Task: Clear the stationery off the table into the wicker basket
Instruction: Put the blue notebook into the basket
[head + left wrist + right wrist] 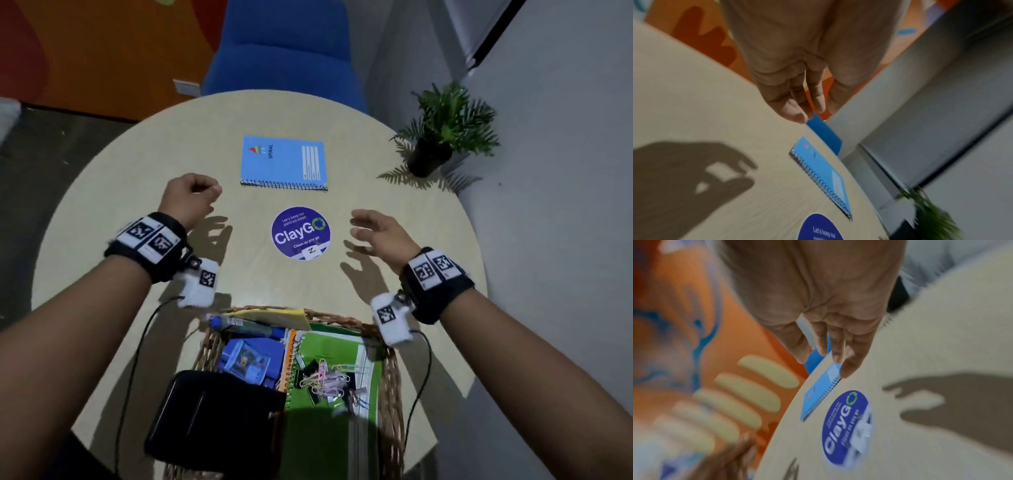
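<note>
A blue spiral notebook (282,161) (822,175) (820,394) lies flat on the far half of the round beige table (137,178). The wicker basket (394,383) stands at the near edge, holding a green notebook (346,349), paper clips (325,377), a blue box (250,359), a marker (239,323) and a black pouch (212,418). My left hand (205,192) (797,104) hovers left of the blue notebook, fingers loosely curled, holding nothing. My right hand (363,229) (830,352) hovers right of the round sticker, fingers spread, holding nothing.
A round purple "ClayGo" sticker (300,233) is stuck to the table centre between my hands. A small potted plant (442,137) stands at the far right edge. A blue chair (284,51) sits behind the table, with a grey wall on the right.
</note>
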Action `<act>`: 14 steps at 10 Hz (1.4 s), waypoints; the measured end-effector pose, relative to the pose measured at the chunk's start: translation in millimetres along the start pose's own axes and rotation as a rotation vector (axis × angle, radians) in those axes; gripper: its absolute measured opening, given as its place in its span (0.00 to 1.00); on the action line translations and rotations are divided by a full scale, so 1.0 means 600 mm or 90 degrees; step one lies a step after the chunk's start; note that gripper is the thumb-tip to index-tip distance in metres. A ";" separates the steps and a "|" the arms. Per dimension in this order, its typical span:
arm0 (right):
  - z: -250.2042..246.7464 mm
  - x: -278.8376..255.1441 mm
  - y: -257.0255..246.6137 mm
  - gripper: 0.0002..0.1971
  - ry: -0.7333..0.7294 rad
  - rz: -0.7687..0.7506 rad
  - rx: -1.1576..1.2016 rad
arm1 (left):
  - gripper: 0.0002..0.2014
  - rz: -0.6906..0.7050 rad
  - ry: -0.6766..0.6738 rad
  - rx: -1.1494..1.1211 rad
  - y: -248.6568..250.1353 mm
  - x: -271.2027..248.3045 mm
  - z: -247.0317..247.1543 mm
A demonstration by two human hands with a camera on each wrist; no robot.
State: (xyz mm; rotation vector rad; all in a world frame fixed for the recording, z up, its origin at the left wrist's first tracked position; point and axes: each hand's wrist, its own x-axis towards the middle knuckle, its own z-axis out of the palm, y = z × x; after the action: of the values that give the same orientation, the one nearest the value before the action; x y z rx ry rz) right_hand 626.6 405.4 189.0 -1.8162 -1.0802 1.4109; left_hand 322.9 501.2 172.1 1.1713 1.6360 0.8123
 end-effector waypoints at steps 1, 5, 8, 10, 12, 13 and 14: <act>-0.002 0.104 -0.037 0.24 0.065 0.131 0.087 | 0.03 -0.138 0.035 -0.099 0.000 0.079 0.036; 0.036 0.314 -0.047 0.13 0.154 0.183 0.106 | 0.18 -0.254 -0.018 -0.035 0.034 0.174 0.152; 0.040 0.285 -0.008 0.11 0.085 0.149 0.109 | 0.09 -0.239 -0.086 -0.127 0.035 0.147 0.165; -0.034 0.143 -0.038 0.10 -0.005 0.067 0.242 | 0.17 -0.085 -0.236 -0.148 0.098 0.063 0.084; -0.073 -0.111 -0.039 0.09 0.017 -0.078 0.229 | 0.15 0.025 -0.457 -0.011 0.175 -0.066 0.025; -0.057 -0.242 0.002 0.16 0.106 -0.081 0.202 | 0.14 0.090 -0.525 0.074 0.187 -0.134 0.037; -0.020 -0.340 0.065 0.11 0.152 -0.048 0.159 | 0.15 0.166 -0.564 0.226 0.166 -0.188 0.064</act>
State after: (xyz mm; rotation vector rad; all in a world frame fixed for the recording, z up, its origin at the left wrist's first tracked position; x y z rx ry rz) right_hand 625.6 209.5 258.5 -1.6944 -0.8043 1.1902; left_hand 403.8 426.6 281.7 1.6980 0.9030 0.0773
